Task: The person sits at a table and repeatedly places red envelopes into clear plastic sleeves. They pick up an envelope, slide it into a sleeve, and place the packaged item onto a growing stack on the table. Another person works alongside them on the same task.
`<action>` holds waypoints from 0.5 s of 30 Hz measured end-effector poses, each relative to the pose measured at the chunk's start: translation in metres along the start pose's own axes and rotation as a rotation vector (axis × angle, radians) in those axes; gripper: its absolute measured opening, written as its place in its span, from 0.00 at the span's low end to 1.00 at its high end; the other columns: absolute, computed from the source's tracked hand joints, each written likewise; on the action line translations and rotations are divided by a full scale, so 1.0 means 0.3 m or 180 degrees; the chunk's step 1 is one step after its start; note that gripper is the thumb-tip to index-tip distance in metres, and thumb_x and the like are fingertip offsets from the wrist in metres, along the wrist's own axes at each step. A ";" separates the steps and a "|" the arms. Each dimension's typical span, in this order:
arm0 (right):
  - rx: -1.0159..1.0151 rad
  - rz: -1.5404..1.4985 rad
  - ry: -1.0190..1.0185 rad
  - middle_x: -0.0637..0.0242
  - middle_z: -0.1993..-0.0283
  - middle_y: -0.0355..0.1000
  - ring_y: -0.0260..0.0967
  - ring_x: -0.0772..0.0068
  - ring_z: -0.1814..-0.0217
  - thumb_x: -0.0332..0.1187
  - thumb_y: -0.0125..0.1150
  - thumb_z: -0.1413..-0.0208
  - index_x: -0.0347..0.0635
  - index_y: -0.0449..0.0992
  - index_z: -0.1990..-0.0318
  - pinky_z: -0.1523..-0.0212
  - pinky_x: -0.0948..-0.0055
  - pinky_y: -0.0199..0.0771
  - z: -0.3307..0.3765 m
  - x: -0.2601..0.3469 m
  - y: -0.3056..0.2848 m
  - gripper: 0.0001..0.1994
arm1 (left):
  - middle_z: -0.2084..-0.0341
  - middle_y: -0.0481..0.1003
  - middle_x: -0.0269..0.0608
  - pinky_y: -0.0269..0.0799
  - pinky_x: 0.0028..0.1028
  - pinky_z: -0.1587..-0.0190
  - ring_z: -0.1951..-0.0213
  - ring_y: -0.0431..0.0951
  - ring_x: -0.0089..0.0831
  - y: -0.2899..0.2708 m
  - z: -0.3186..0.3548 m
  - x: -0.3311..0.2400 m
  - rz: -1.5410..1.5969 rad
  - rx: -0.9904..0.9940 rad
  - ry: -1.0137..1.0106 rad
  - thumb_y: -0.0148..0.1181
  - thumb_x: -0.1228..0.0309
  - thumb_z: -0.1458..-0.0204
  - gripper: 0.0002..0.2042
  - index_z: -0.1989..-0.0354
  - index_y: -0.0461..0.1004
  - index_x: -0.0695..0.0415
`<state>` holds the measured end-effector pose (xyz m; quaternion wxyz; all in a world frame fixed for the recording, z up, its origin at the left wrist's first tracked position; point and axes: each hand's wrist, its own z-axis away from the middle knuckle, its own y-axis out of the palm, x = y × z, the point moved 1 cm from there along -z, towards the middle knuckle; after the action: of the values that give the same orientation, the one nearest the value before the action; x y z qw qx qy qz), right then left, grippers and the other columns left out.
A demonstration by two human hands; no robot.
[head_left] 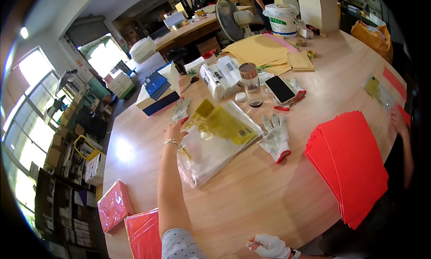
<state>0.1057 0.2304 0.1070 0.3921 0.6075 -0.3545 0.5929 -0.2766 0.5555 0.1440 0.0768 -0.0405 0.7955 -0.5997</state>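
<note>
My left hand [174, 131], bare with a bracelet at the wrist, reaches to the left edge of a stack of clear plastic bags [208, 153] with yellow print. Its thumb and fingers are apart, and I see nothing held in them. Just beyond the fingertips lies a white work glove [181, 109]. At the lower edge, my right hand [269, 247] wears a white glove that leaves the fingertips bare. Its fingers are curled in, with nothing visible between them. A second white glove with a red cuff [275, 138] lies right of the bags.
Red paper sheets [348, 169] are fanned at right, near another person's hand [397, 120]. Wrapped red packs [114, 205] lie at lower left. Farther back are a glass bottle [251, 86], a phone [280, 89], scissors [192, 82], a box [159, 91] and yellow envelopes [260, 50].
</note>
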 end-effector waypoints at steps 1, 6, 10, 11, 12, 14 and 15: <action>-0.0039 -0.0176 -0.0016 0.57 0.74 0.68 0.67 0.64 0.73 0.29 0.57 0.50 0.40 0.71 0.69 0.73 0.70 0.66 0.008 -0.029 0.009 0.04 | 0.56 0.71 0.48 0.65 0.37 0.51 0.52 0.70 0.45 0.005 0.016 -0.046 -0.0260 -0.0338 -0.0065 0.64 0.61 0.58 0.24 0.52 0.67 0.57; 0.0277 0.0333 -0.0033 0.59 0.64 0.71 0.69 0.62 0.66 0.31 0.55 0.46 0.40 0.70 0.57 0.64 0.73 0.71 0.016 -0.050 -0.010 0.10 | 0.48 0.62 0.51 0.61 0.45 0.47 0.47 0.65 0.47 0.119 0.190 -0.202 0.0862 0.0082 0.0714 0.63 0.54 0.57 0.30 0.46 0.63 0.53; 0.0496 -0.0058 0.0298 0.60 0.66 0.75 0.73 0.73 0.65 0.29 0.53 0.46 0.35 0.71 0.67 0.64 0.77 0.71 0.011 -0.067 -0.014 0.06 | 0.51 0.65 0.49 0.67 0.39 0.52 0.53 0.68 0.50 0.060 0.384 -0.395 -0.0266 0.1159 0.0962 0.58 0.57 0.53 0.21 0.53 0.67 0.55; 0.0475 -0.0105 0.0325 0.61 0.66 0.75 0.73 0.73 0.65 0.29 0.53 0.46 0.35 0.71 0.68 0.63 0.77 0.71 0.013 -0.065 -0.014 0.06 | 0.52 0.66 0.48 0.68 0.39 0.53 0.54 0.69 0.49 0.083 0.375 -0.384 -0.0306 0.1138 0.1087 0.57 0.58 0.53 0.19 0.54 0.68 0.54; 0.0455 -0.0152 0.0353 0.61 0.67 0.75 0.73 0.74 0.65 0.29 0.53 0.46 0.35 0.71 0.68 0.63 0.77 0.71 0.015 -0.059 -0.014 0.06 | 0.53 0.67 0.47 0.68 0.38 0.53 0.55 0.70 0.48 0.095 0.368 -0.370 -0.0345 0.1118 0.1210 0.55 0.59 0.52 0.18 0.55 0.68 0.53; 0.0470 -0.0251 0.0369 0.62 0.67 0.75 0.72 0.74 0.64 0.28 0.52 0.47 0.34 0.71 0.68 0.62 0.77 0.70 0.007 -0.069 -0.015 0.05 | 0.56 0.69 0.46 0.69 0.38 0.55 0.58 0.71 0.47 0.115 0.327 -0.330 -0.0199 0.1079 0.1463 0.53 0.61 0.51 0.14 0.59 0.70 0.53; 0.0496 -0.0337 0.0370 0.62 0.67 0.74 0.72 0.75 0.64 0.28 0.52 0.47 0.34 0.71 0.68 0.61 0.77 0.70 0.014 -0.094 -0.014 0.05 | 0.58 0.70 0.46 0.69 0.38 0.56 0.59 0.72 0.46 0.117 0.302 -0.308 -0.0034 0.1089 0.1604 0.53 0.61 0.51 0.12 0.63 0.71 0.54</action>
<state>0.1100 0.2276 0.0788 0.3945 0.6186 -0.2514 0.6313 -0.1691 0.4939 0.0927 -0.1203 0.1189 0.6767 -0.7165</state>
